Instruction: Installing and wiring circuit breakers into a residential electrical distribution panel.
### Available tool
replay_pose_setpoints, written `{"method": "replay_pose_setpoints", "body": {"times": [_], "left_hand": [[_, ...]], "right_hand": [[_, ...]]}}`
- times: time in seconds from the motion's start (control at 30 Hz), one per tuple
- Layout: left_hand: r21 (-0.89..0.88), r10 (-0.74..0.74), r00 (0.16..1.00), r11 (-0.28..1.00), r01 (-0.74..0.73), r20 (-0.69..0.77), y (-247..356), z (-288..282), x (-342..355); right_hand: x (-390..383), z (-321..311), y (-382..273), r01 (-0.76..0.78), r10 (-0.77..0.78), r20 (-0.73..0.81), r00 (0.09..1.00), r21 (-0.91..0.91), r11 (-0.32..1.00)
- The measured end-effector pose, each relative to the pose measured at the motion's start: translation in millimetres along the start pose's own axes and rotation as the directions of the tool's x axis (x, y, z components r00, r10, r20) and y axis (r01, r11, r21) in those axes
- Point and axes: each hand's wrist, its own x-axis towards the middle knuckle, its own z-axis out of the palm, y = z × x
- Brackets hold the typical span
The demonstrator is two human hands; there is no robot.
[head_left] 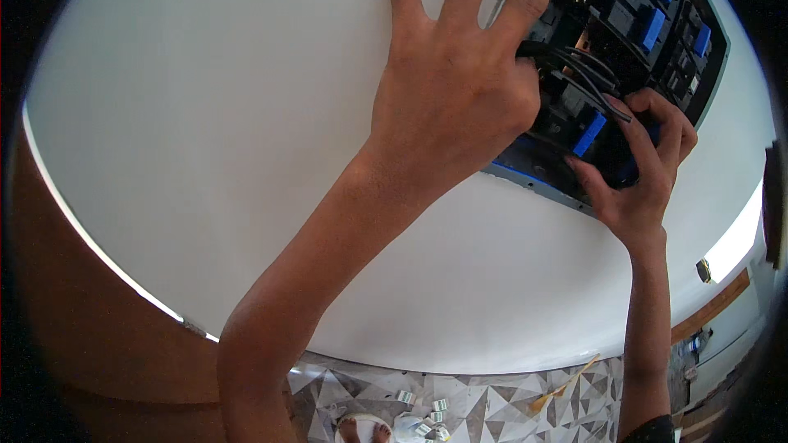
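A dark open electrical panel box (538, 184) fills the upper right, packed with black parts. Several blue levers stand out in it, one on a black circuit breaker (566, 119) near its lower edge. My right hand (644, 164) grips around this breaker, thumb below and bent fingers above. Black cables (579, 70) run from beside my left thumb toward the right fingertips. My left hand (460, 74) lies with fingers spread over the white surface and the box's left edge. Its thumb is tucked against the box beside the cables, partly hidden.
A broad white surface (205, 131) surrounds the box. Below it shows a patterned tile floor (501, 398) with a broom-like yellow object (542, 402), small boxes (439, 406) and bare feet (365, 429). A brown area (90, 312) lies at lower left.
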Motion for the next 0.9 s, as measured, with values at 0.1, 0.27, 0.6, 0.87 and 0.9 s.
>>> {"method": "replay_pose_setpoints", "body": {"times": [0.1,0.27,0.6,0.87,0.9], "left_hand": [[0.002,0.005,1.000,1.000,-0.005,0.023,-0.3,4.2,3.2],[0.021,0.009,0.997,1.000,-0.011,0.073,-1.3,3.5,2.2],[0.072,-0.005,0.988,0.997,-0.006,0.153,-8.7,-18.7,-9.7],[0.137,-0.035,0.975,0.991,0.005,0.219,1.3,-9.5,-1.3],[0.142,-0.039,0.974,0.990,0.007,0.224,3.5,-11.3,-2.2]], "right_hand": [[-0.5,1.9,1.0,-0.011,0.011,-0.007,1.000,0.011,1.000],[0.5,2.5,1.1,-0.011,0.011,-0.014,1.000,0.020,1.000],[-2.2,0.3,1.9,0.001,-0.001,-0.003,1.000,0.046,0.999],[-0.1,1.4,3.9,-0.024,0.024,-0.003,1.000,0.051,0.998],[0.4,0.1,3.4,-0.031,0.033,-0.022,0.999,0.087,0.996]]}}
